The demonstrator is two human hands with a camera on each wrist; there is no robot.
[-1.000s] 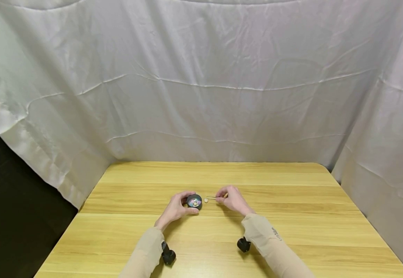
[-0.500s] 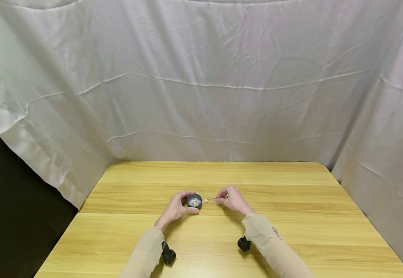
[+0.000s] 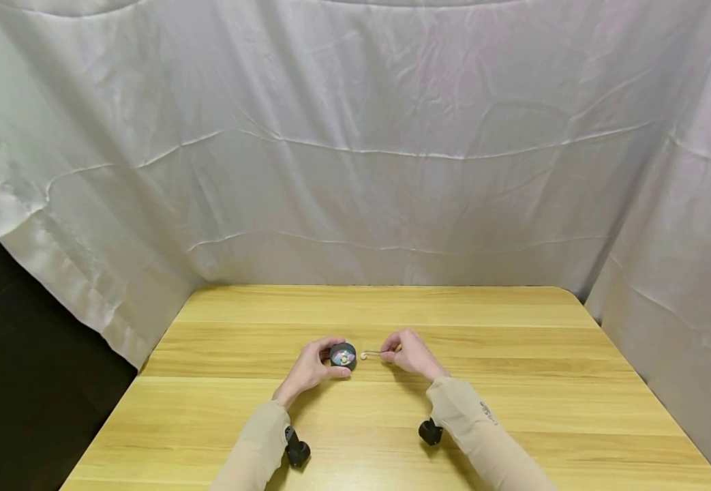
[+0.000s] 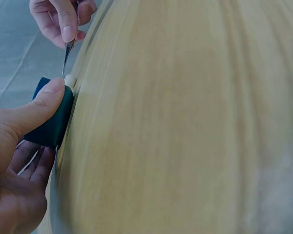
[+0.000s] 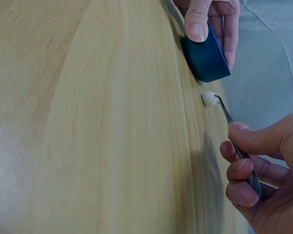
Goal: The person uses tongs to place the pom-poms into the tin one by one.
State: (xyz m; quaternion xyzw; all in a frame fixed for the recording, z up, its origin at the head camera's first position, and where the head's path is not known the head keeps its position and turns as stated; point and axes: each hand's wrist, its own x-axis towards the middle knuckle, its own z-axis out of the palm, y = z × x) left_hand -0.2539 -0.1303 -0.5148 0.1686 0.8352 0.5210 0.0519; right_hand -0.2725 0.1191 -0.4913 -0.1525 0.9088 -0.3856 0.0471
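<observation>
My left hand [image 3: 309,370] grips a small dark round bowl [image 3: 333,356], thumb on the near side and fingers on the far side. Several pink, white and pale-coloured pieces [image 3: 344,358] lie inside it. Just right of the bowl is a small white ball [image 5: 210,99] on the table. My right hand [image 5: 263,170] pinches metal tweezers [image 5: 228,114], whose bent tips touch the ball. Whether the tips are closed on it is too small to tell. In the left wrist view the bowl [image 4: 52,122] partly hides the ball.
Both hands work over a light wood-grain table [image 3: 515,341]. Grey-white curtains [image 3: 392,170] hang behind it and at the sides, with a dark area [image 3: 24,354] at the far left. Black wrist cameras [image 3: 297,451] hang beneath both sleeves.
The tweezers' tips have come down slightly toward the white ball and now meet it. My left hand and the bowl have stayed in place.
</observation>
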